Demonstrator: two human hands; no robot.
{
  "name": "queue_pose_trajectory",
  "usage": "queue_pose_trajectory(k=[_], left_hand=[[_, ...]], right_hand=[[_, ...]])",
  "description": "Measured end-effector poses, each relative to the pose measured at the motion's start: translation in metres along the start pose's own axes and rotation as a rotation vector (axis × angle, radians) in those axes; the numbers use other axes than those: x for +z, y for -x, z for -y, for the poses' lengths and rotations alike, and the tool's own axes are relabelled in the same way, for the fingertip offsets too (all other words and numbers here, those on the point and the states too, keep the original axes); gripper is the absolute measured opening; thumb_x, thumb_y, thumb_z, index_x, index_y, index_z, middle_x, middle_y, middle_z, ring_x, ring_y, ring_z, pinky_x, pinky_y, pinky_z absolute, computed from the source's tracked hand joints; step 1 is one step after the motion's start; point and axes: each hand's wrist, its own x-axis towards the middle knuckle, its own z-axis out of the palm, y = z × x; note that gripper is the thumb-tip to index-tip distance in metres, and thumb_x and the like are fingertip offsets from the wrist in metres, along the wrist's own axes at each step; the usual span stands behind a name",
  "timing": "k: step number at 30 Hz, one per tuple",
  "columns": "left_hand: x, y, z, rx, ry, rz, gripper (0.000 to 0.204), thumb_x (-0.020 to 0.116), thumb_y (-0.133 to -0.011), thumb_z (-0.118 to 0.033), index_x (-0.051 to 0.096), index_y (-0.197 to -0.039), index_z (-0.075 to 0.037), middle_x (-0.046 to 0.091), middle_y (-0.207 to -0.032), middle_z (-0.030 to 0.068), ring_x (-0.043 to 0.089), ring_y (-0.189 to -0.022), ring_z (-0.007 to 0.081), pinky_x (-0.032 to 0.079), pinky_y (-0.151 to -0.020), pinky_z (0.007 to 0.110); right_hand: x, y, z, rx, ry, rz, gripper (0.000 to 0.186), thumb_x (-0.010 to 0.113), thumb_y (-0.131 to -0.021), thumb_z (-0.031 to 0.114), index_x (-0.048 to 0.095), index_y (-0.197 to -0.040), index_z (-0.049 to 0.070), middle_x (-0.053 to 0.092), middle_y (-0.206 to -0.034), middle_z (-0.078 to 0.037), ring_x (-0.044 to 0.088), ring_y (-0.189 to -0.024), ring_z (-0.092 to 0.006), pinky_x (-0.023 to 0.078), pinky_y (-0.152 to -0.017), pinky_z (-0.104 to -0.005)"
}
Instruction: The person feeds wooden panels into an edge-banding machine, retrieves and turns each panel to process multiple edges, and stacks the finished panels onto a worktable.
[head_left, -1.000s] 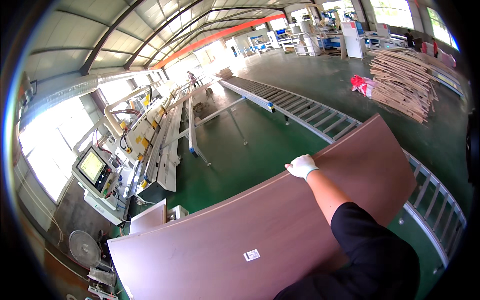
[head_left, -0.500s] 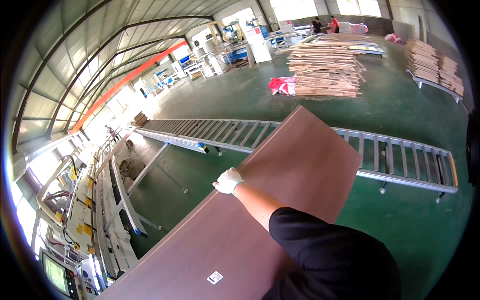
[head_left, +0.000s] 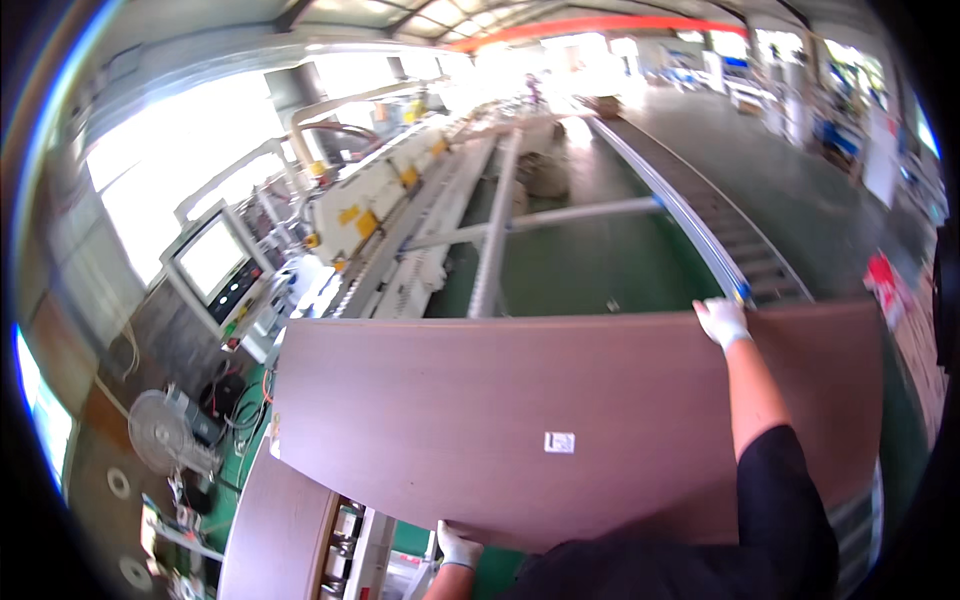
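A large brown board [head_left: 480, 400] with a small white label [head_left: 559, 442] spans the view in front of me. My right hand [head_left: 722, 322], in a white glove, is closed over its far long edge toward the right. At the near edge, left of my body, my left hand [head_left: 458, 547] grips the board, also gloved in white; its fingers are partly hidden under the board. A second brown board [head_left: 275, 525] lies at the lower left on a roller stand [head_left: 372, 555], its upper part covered by the held board.
Beyond the board, a long machine [head_left: 350, 215] with a screen panel [head_left: 212, 262] runs along the left. A fan [head_left: 160, 432] and cables stand at the left. A roller conveyor [head_left: 690, 205] stretches away at the right, and a metal bar frame [head_left: 497, 230] lies between.
My view has swung left toward the machine. The board now lies crosswise before me, its far edge level in view. My left hand has come into sight; my right hand still holds the board.
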Motion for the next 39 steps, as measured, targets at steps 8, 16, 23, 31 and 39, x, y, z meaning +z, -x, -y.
queue_pose_trajectory(k=[8,16,23,31,39], left_hand=[[0.083,-0.046,0.001,-0.009,0.045,0.001,0.057,0.034,-0.102,-0.048,0.042,-0.143,-0.009,0.044,-0.147,0.0094,0.040,-0.135,0.0323,0.030,-0.115,0.050],[0.104,-0.125,-0.033,0.029,0.046,-0.125,0.055,0.034,-0.102,-0.049,0.046,-0.139,-0.010,0.047,-0.144,0.0087,0.045,-0.131,0.0320,0.035,-0.111,0.053],[0.133,-0.139,-0.048,0.047,-0.069,-0.129,0.057,0.027,-0.102,-0.050,0.045,-0.140,-0.012,0.046,-0.145,0.0093,0.044,-0.132,0.0336,0.033,-0.111,0.053],[0.136,-0.154,-0.050,0.025,-0.058,-0.234,0.056,0.027,-0.103,-0.049,0.049,-0.137,-0.010,0.051,-0.141,0.0081,0.047,-0.129,0.0324,0.035,-0.110,0.053],[0.163,-0.149,-0.055,0.020,-0.051,-0.262,0.053,0.032,-0.104,-0.047,0.048,-0.135,-0.006,0.051,-0.139,0.0112,0.049,-0.126,0.0330,0.040,-0.106,0.053]], right_hand=[[0.050,-0.108,0.023,0.016,0.102,0.106,0.058,0.033,-0.099,0.050,0.073,-0.092,0.008,0.071,-0.098,-0.018,0.066,-0.096,-0.0390,0.050,-0.087,-0.0508],[0.110,-0.207,0.094,-0.028,0.131,0.181,0.057,0.030,-0.101,0.047,0.073,-0.099,0.010,0.072,-0.102,-0.013,0.066,-0.100,-0.0305,0.045,-0.094,-0.0431],[0.131,-0.268,0.134,-0.034,0.133,0.271,0.058,0.029,-0.102,0.049,0.074,-0.100,0.012,0.073,-0.102,-0.009,0.066,-0.102,-0.0245,0.041,-0.095,-0.0401],[0.167,-0.300,0.149,-0.079,0.104,0.277,0.055,0.034,-0.100,0.049,0.074,-0.099,0.011,0.073,-0.098,-0.012,0.067,-0.098,-0.0276,0.044,-0.093,-0.0423],[0.196,-0.316,0.153,-0.089,0.041,0.127,0.046,0.045,-0.096,0.045,0.071,-0.078,0.012,0.070,-0.083,-0.012,0.064,-0.090,-0.0300,0.043,-0.095,-0.0430]])
